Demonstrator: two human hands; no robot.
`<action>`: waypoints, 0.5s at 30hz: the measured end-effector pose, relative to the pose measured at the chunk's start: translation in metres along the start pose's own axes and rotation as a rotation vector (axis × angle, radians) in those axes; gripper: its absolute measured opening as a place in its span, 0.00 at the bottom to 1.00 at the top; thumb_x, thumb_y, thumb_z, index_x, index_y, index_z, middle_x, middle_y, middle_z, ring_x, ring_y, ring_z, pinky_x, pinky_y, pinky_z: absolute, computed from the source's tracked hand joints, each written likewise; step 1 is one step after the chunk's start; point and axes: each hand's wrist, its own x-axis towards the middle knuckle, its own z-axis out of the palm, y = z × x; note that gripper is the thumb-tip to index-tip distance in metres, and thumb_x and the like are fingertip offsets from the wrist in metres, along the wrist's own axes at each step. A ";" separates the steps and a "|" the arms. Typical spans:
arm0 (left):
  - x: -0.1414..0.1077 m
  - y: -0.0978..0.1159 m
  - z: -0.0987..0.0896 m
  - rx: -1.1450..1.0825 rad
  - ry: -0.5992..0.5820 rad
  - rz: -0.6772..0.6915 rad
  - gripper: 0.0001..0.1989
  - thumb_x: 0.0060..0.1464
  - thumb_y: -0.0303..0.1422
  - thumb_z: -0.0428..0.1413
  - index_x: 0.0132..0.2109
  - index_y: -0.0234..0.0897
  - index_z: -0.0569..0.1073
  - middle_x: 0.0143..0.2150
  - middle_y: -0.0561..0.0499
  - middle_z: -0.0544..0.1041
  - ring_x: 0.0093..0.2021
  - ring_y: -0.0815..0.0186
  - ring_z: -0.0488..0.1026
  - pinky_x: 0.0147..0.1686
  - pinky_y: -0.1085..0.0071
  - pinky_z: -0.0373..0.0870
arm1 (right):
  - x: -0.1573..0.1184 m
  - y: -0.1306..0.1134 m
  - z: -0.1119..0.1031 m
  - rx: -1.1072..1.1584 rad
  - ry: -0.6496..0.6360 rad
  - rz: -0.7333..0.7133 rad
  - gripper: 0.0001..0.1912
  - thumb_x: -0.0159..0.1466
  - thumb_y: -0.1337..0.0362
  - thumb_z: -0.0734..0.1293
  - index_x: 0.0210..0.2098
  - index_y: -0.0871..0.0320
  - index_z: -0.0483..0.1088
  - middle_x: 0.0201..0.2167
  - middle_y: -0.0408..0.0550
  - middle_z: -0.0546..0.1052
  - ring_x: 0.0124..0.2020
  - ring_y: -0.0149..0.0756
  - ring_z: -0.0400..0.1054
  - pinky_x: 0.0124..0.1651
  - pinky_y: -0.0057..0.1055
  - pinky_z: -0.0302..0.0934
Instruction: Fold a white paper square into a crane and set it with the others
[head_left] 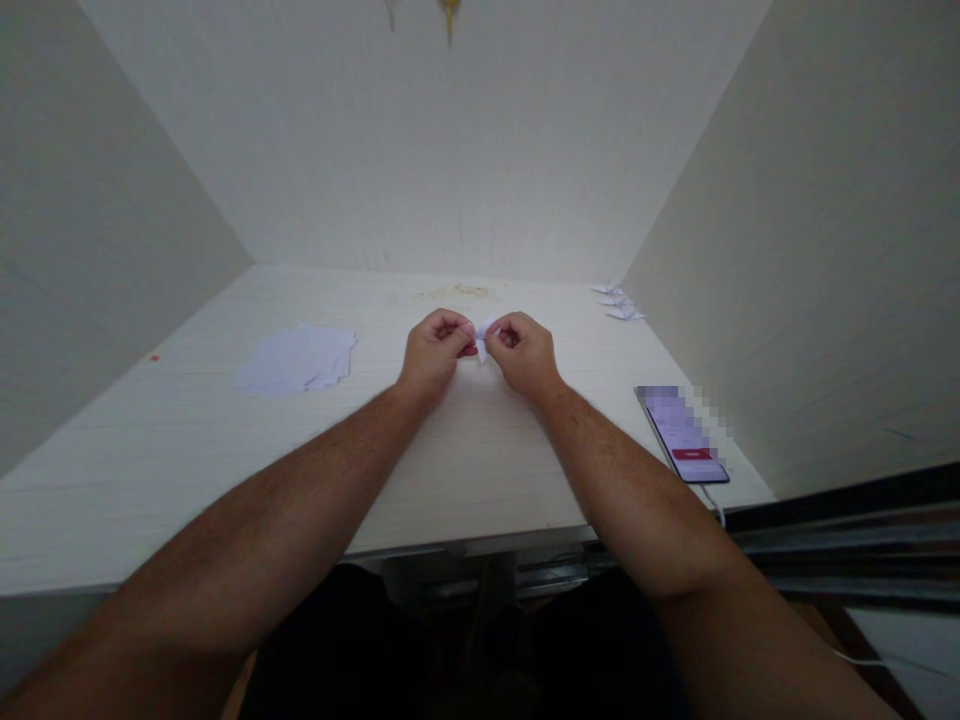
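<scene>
A small folded piece of white paper (pixel 482 345) is pinched between my two hands, over the middle of the white table (pixel 465 450). My left hand (pixel 439 350) grips its left side with thumb and fingertips. On the opposite side, the thumb and index finger of my right hand (pixel 523 352) press the paper. Part of it sticks out below and above the fingertips; the rest is hidden by my fingers, so its full shape cannot be made out.
Loose sheets of white paper (pixel 296 358) lie in a stack on the left. Several small folded paper pieces (pixel 621 303) sit at the back right corner. A phone (pixel 682 432) with a white cable (pixel 712 503) rests near the right edge. Walls enclose the back and both sides.
</scene>
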 end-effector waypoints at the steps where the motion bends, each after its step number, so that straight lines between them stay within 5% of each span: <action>1: 0.000 0.001 0.000 -0.008 0.004 -0.016 0.06 0.47 0.29 0.61 0.31 0.38 0.70 0.26 0.56 0.72 0.26 0.73 0.70 0.31 0.73 0.72 | 0.000 0.000 0.000 -0.002 0.001 0.003 0.02 0.58 0.65 0.66 0.29 0.56 0.70 0.27 0.41 0.71 0.27 0.29 0.61 0.34 0.29 0.58; 15: 0.002 -0.001 -0.001 0.015 0.022 -0.024 0.06 0.49 0.30 0.60 0.32 0.38 0.69 0.25 0.56 0.71 0.26 0.73 0.70 0.30 0.73 0.72 | -0.002 0.007 0.003 0.123 -0.006 0.086 0.06 0.58 0.60 0.69 0.30 0.56 0.70 0.25 0.40 0.71 0.27 0.29 0.63 0.32 0.28 0.59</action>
